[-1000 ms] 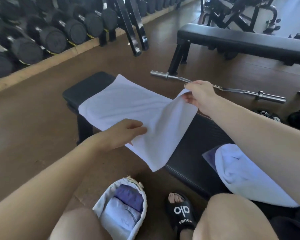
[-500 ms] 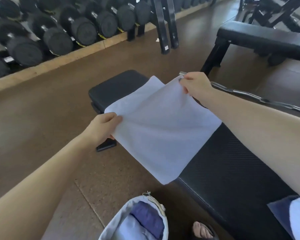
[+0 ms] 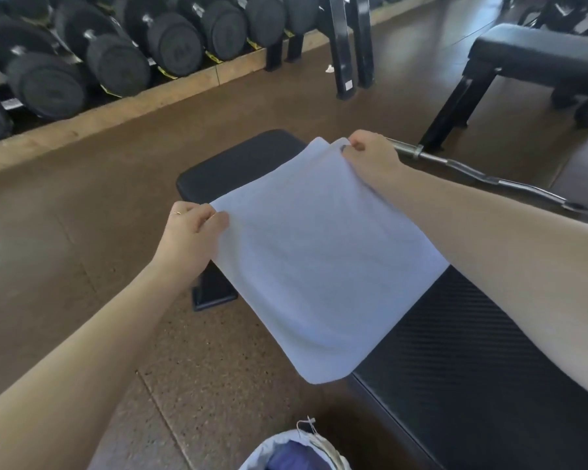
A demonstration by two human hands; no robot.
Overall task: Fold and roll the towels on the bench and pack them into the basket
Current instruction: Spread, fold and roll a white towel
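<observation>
Head view: a white towel, folded over on itself, lies across the black padded bench, its near corner hanging past the bench's edge over the brown floor. The left hand pinches the towel's left corner between thumb and curled fingers, and a thin ring shows on one finger. The right hand grips the far corner with its fingers curled round the layered edges. Both arms reach forward from the lower corners of the picture. At the bottom edge the rim of a light fabric basket shows, with something dark blue inside it. Beyond the right hand a curl bar lies on the floor, near a second black bench. A rack of black dumbbells lines the far left.
</observation>
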